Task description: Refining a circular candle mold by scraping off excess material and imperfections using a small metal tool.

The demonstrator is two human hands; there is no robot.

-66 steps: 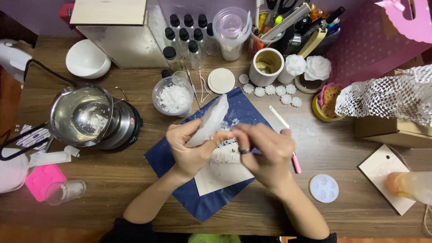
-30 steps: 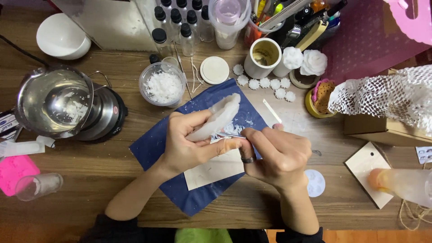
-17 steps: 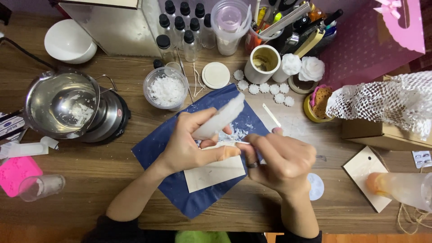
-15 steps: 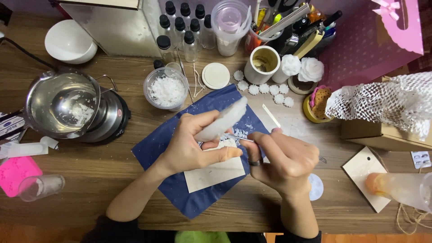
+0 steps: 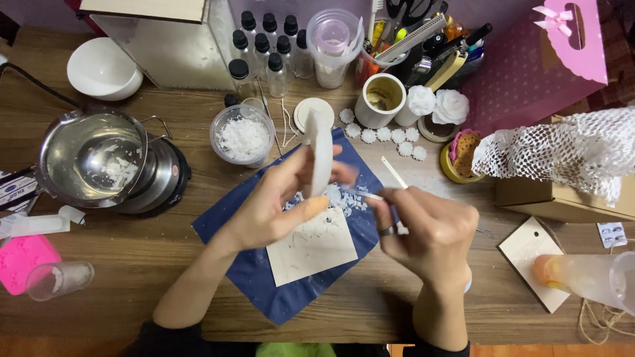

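My left hand (image 5: 274, 208) holds a flat white wax piece (image 5: 322, 152) upright and edge-on above a dark blue cloth (image 5: 258, 291). My right hand (image 5: 430, 228), with a ring on one finger, pinches a small thin tool (image 5: 369, 195) whose tip points at the lower part of the wax piece. White shavings (image 5: 340, 198) lie below on a pale paper card (image 5: 314, 251) spread over the cloth. A thin white stick (image 5: 395, 173) rests on the cloth just behind my right hand.
A metal pot (image 5: 89, 155) with white flakes sits on a black hot plate at left. A plastic cup of white flakes (image 5: 242, 137), dropper bottles (image 5: 268, 46), a white bowl (image 5: 102, 66), small white flower shapes (image 5: 390, 135) and a pink bag (image 5: 542, 66) line the back. A pink mould (image 5: 23, 264) lies at front left.
My left hand has turned the wax piece from a slanted, flat-on pose to upright and edge-on. My right hand has drawn a little to the right, still holding the thin tool.
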